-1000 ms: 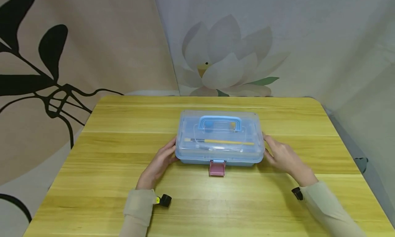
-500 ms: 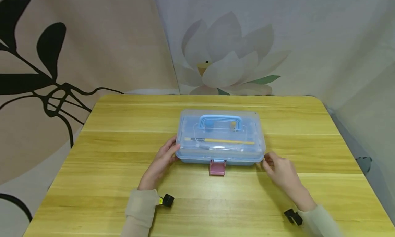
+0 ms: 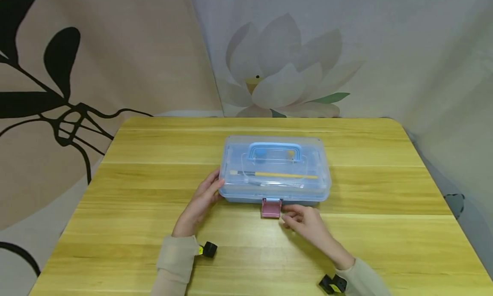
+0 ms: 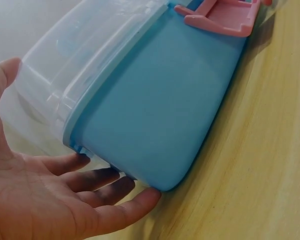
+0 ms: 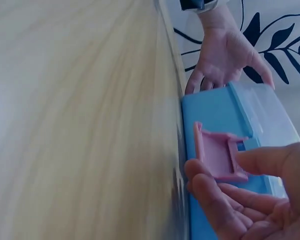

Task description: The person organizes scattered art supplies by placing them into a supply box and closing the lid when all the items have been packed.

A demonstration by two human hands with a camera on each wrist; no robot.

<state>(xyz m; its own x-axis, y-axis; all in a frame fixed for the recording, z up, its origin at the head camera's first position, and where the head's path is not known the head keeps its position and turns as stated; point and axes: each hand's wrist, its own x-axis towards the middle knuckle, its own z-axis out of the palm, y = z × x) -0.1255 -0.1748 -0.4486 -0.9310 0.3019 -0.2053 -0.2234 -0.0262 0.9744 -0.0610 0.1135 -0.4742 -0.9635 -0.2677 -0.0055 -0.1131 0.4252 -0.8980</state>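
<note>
A plastic case with a light-blue base and a clear lid (image 3: 275, 164) sits on the wooden table. Its pink latch (image 3: 271, 209) hangs swung out from the front, as the left wrist view also shows. My left hand (image 3: 201, 202) rests against the case's left end, thumb up at the lid's edge and fingertips on the blue base (image 4: 145, 105). Just right of the latch is my right hand (image 3: 308, 225), its fingers bent. In the right wrist view its thumb (image 5: 265, 161) overlaps the latch hinge, with fingertips close to the latch's outer edge.
Through the lid a yellow-handled paintbrush (image 3: 285, 175) shows inside the case. A blue carrying handle (image 3: 275, 147) lies on top. The table (image 3: 385, 176) reaches back to a wall hanging (image 3: 285, 65) printed with a flower and leaves.
My right hand has left the case's right end, passed its front right corner, and moved left to the latch. My left hand stays at the left end, its thumb now at the lid's edge.
</note>
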